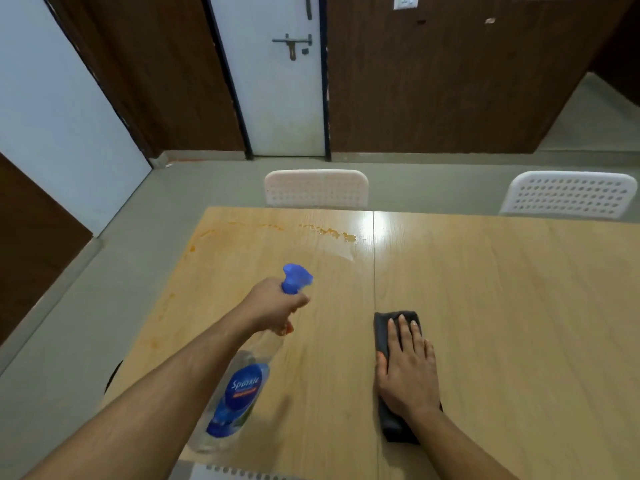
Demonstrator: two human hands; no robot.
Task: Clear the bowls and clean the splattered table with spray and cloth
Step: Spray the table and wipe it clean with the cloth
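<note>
My left hand (273, 306) grips the neck of a clear spray bottle (239, 393) with a blue label; its blue nozzle (296, 277) points toward the far side of the wooden table (485, 306). My right hand (407, 365) lies flat, fingers straight, on a folded dark cloth (384, 327) on the tabletop. Orange splatters (332, 232) run along the table's far edge and down its left side (190, 249). A wet, shiny patch (337, 252) lies just before the far splatters. No bowls are in view.
Two white perforated chairs stand at the table's far side, one in the middle (316, 188) and one at the right (568, 195). Another white chair back (235, 474) shows at the near edge. Behind are a grey floor (104, 271), brown panelling and a white door (277, 81).
</note>
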